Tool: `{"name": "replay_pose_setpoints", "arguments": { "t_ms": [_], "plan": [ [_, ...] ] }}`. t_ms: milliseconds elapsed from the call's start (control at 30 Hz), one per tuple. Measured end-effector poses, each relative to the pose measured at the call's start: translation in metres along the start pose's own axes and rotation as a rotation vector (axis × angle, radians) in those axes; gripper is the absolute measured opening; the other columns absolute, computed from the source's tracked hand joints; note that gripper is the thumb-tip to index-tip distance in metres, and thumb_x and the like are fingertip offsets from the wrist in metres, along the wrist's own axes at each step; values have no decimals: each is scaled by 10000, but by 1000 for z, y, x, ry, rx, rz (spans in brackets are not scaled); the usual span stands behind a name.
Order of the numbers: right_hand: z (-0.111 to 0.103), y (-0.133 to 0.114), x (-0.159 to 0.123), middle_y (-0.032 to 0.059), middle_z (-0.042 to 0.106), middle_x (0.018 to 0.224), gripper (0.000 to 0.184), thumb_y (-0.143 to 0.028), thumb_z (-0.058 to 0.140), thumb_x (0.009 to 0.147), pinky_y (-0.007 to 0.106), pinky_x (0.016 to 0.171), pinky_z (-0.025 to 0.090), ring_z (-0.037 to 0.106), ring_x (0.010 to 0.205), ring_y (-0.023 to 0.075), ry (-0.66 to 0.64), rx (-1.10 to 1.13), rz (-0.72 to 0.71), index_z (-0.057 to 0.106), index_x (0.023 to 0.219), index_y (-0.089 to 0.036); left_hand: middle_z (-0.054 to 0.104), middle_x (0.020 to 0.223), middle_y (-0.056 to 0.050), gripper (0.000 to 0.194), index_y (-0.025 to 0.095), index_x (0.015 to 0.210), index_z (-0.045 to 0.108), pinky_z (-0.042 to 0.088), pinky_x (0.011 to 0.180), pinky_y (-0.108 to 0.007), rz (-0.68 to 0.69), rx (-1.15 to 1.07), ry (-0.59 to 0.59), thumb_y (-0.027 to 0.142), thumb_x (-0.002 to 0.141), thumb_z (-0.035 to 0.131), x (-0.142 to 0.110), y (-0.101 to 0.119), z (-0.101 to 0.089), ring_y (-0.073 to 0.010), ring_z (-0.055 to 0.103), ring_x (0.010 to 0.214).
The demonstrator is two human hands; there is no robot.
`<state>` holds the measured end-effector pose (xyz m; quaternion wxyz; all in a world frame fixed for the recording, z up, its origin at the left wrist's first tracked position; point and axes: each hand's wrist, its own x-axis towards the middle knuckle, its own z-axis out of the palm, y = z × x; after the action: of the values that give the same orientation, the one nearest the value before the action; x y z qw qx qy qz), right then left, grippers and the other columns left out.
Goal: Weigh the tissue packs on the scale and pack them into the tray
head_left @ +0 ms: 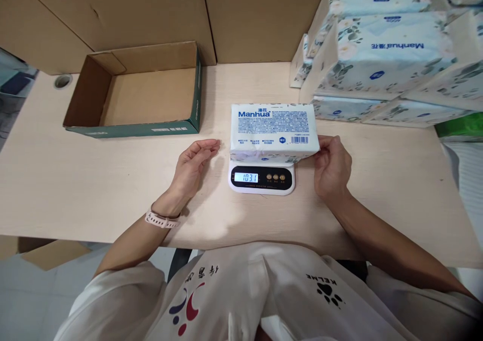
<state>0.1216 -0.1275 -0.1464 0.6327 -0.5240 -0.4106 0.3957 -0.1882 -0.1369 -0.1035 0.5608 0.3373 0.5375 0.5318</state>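
A white tissue pack (273, 130) printed "Manhua" lies flat on a small white scale (261, 178), whose lit display reads 103.1. My right hand (331, 166) is at the pack's right end, fingers curled against its edge. My left hand (193, 166) rests on the table just left of the pack, fingers stretched out and a little apart from it, holding nothing. A pale watch band circles my left wrist.
An open, shallow cardboard box (94, 92) with a green outer wall stands at the back left. Several stacked floral tissue packs (381, 59) fill the back right. Large cardboard boxes (151, 9) line the far edge. The light wooden table (75, 180) ends near my body.
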Motion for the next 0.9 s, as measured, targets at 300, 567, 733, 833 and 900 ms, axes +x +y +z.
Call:
{"name": "replay_pose_setpoints", "arguments": {
  "t_ms": [300,567,733,833,900],
  "plan": [
    [1,0,1,61,781,976,515,-655,535,1059,440,822,604,755,965,247,8,-23,-3,698,733,-291,844,1129,-68,150,217,968,868,544,1201,-444,6,6,-6,216,824,826,0,0,0,-219,754,1115],
    [0,2,2,79,794,980,516,-702,559,1026,502,823,626,766,964,284,6,-38,-2,702,746,-293,843,1127,-65,152,219,960,873,538,1204,-440,8,7,-6,218,816,824,-1,1,1,-214,752,1110],
    [0,3,2,65,782,909,510,-707,562,1029,494,805,620,751,886,268,23,-37,1,699,734,-314,843,1128,-65,155,219,957,873,540,1195,-435,16,5,-9,223,808,833,0,1,1,-213,750,1105],
    [-1,2,0,43,742,815,513,-702,559,1037,464,769,600,722,789,236,31,-47,6,722,760,-302,839,1148,-69,145,217,960,864,530,1212,-453,19,24,-16,229,821,823,1,0,-1,-222,750,1117],
    [-1,0,-1,34,735,810,522,-693,540,1051,450,756,585,703,755,219,33,-66,2,743,793,-286,834,1178,-73,147,221,980,859,510,1239,-474,18,49,-42,244,841,820,2,-2,-2,-236,747,1153]
  ]
}}
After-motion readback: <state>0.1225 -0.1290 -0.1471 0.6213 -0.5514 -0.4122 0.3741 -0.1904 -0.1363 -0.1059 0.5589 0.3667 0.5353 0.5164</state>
